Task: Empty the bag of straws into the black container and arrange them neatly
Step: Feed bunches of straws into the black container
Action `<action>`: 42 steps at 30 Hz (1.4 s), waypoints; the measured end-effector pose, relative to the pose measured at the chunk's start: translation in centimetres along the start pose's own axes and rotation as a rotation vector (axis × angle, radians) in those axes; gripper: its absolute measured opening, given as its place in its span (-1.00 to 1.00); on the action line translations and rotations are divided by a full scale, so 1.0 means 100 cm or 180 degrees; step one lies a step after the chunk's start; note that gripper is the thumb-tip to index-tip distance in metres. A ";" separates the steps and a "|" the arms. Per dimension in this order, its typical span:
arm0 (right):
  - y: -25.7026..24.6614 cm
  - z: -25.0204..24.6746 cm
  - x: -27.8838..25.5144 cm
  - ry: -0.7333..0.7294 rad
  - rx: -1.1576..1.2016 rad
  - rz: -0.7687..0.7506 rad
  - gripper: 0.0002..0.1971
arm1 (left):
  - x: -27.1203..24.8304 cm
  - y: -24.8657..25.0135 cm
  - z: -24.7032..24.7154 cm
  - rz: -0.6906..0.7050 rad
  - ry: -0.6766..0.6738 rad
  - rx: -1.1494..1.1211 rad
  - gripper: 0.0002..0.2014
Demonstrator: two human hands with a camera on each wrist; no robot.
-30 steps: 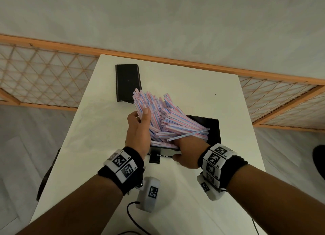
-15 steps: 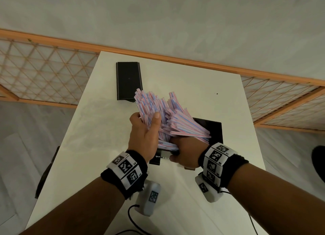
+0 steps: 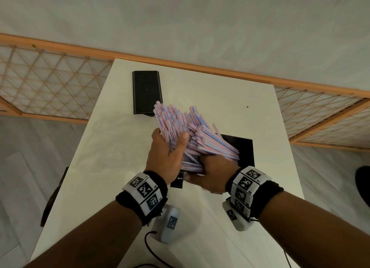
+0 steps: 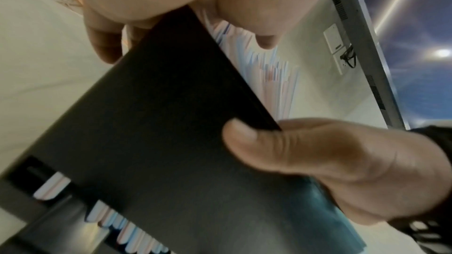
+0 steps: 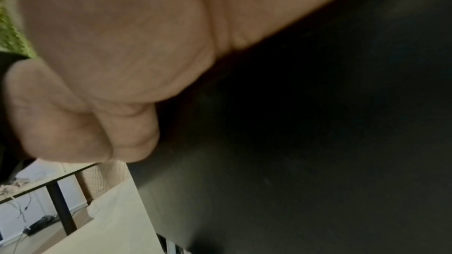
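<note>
A thick bunch of pink, blue and white striped straws (image 3: 180,119) fans up and to the left out of the black container (image 3: 243,149) on the white table (image 3: 220,91). My left hand (image 3: 170,145) grips the bunch from the left, thumb across its front. My right hand (image 3: 210,173) holds the container's near edge. In the left wrist view its thumb (image 4: 244,134) presses on the black wall (image 4: 159,123), and straws (image 4: 269,69) stick out behind it. The right wrist view shows only my palm (image 5: 110,45) against the dark container (image 5: 318,123).
A flat black lid-like piece (image 3: 146,91) lies at the far left of the table, just beyond the straw tips. A wooden lattice fence (image 3: 50,87) runs behind the table. A dark chair (image 3: 54,197) stands at the table's left edge.
My left hand has closed further round the straws, its thumb sliding across the bunch, and the loose fan has drawn tighter. My right hand has stayed on the container's near edge.
</note>
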State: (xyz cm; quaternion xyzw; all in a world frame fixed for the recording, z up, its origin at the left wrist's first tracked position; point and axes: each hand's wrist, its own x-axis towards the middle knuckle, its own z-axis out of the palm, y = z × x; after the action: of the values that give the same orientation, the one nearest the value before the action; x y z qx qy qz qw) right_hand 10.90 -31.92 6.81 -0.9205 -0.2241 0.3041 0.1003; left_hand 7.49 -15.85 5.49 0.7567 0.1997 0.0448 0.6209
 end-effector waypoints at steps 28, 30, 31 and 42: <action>0.004 -0.003 0.005 -0.0296 -0.0325 0.0290 -0.53 | -0.005 0.001 0.000 -0.0340 -0.0088 -0.0543 -0.16; 0.000 -0.005 0.004 -0.0357 -0.0115 0.0278 -0.66 | -0.005 0.001 0.001 -0.0295 -0.0086 -0.0484 -0.10; 0.001 -0.006 0.004 -0.0332 -0.0076 0.0285 -0.71 | -0.005 0.001 0.000 -0.0284 -0.0110 -0.0471 -0.11; -0.003 -0.009 0.003 -0.0134 -0.0105 -0.0023 -0.50 | 0.003 0.008 -0.007 -0.0235 0.0096 -0.0727 -0.12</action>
State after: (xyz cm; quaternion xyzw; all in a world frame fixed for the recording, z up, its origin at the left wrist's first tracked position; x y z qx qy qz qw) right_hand 11.53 -31.55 7.55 -0.9146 -0.2345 0.3193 0.0813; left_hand 7.73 -15.17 6.36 0.6724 0.2304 0.0558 0.7012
